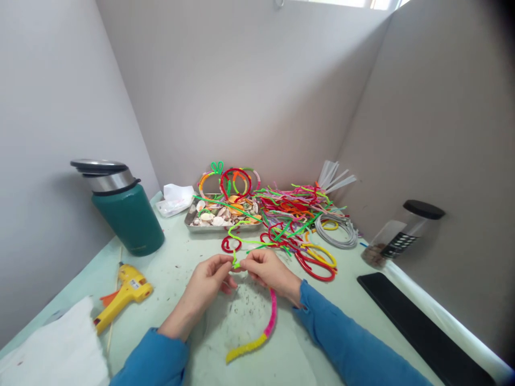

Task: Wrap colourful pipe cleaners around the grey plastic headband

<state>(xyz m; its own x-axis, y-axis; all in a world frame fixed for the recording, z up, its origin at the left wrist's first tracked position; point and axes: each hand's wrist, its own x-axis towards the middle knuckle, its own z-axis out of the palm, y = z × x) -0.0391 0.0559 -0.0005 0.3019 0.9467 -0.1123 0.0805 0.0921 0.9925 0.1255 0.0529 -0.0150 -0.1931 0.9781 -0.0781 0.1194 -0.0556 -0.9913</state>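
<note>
A bright green pipe cleaner (234, 234) is pinched between the fingertips of my left hand (211, 273) and my right hand (267, 268), which meet over the middle of the table. Its loose end runs up in a wavy line toward the shell tray. Below my right hand curves a strip wrapped in pink and yellow fuzz (272, 320), ending in a yellow tip near the front. Its upper part is hidden behind my right hand, and I cannot tell exactly how it joins the green one.
A metal tray of shells (219, 227) with pipe-cleaner rings stands behind. Right of it lie a pipe-cleaner heap (289, 206), a grey wire coil (341, 238) and red-and-yellow scissors (316, 267). A glue gun (129, 289) and green bottle (126, 217) are left; a jar (410, 233) stands right.
</note>
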